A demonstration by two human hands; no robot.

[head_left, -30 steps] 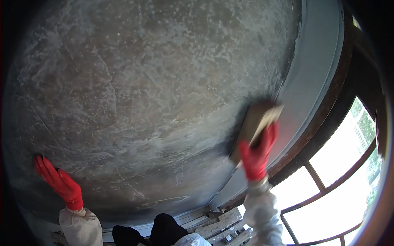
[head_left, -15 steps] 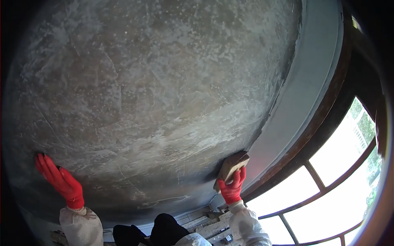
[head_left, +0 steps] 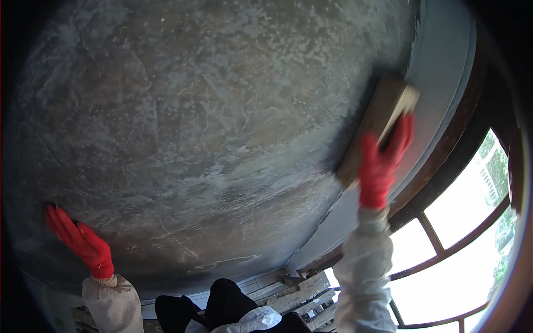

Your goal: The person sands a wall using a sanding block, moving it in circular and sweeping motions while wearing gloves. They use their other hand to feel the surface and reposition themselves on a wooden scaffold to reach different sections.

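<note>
My right hand, in a red glove, grips a long wooden block by its side. The block is tilted along the right edge of the mottled grey wall, overlapping the pale border strip. Its wall-side face is hidden, and motion blurs both block and hand. At the lower left, my left hand, also red-gloved, rests on the wall with fingers stretched out, holding nothing.
A dark wooden window frame with bright panes curves along the right side. Below, wooden slats lie near my dark-clad knees. The wall surface has pale patches and scratches.
My right hand has carried the wooden block up and to the right along the wall's edge. The left hand has stayed in nearly the same place.
</note>
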